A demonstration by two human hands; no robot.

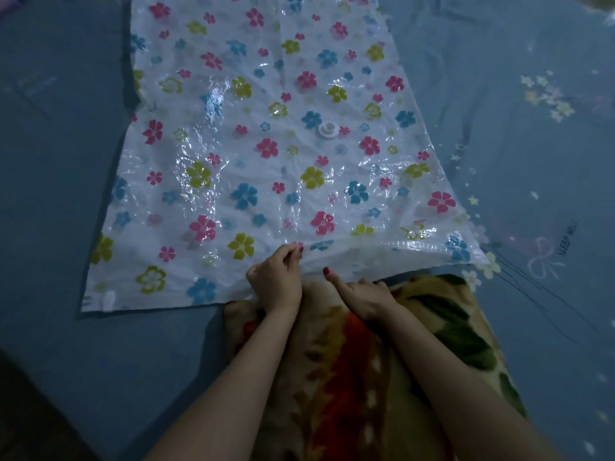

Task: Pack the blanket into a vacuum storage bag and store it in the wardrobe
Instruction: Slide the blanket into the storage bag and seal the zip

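Surface: blue sheet (66, 161) spread wide, dim light, pale star and flower prints on its right side.
Left hand (276, 277): fingers curled, fingertips and thumb pinching the near edge of the bag (253, 128) and lifting it off the sheet; wrist bent slightly, forearm coming in from the lower middle.
Right hand (362, 294): lies on the blanket (349, 377) just below the raised bag edge, index finger stretched toward the opening, the other fingers curled loosely; whether they hold the blanket cannot be told.
Nails: red polish on both hands.
Bag: clear plastic printed with pink, blue and green flowers, lying flat on the sheet and running away from the person; only the near edge by the hands is raised, forming a shallow opening.
Valve (328, 129): white round cap, upright, near the middle of the bag.
Blanket: folded, plush, cream with red, orange and green patterns, under both forearms, its far end touching the bag's mouth.
Writing: small dark lettering on the sheet at right, beside a drawn bow (545, 261); too blurred to read.
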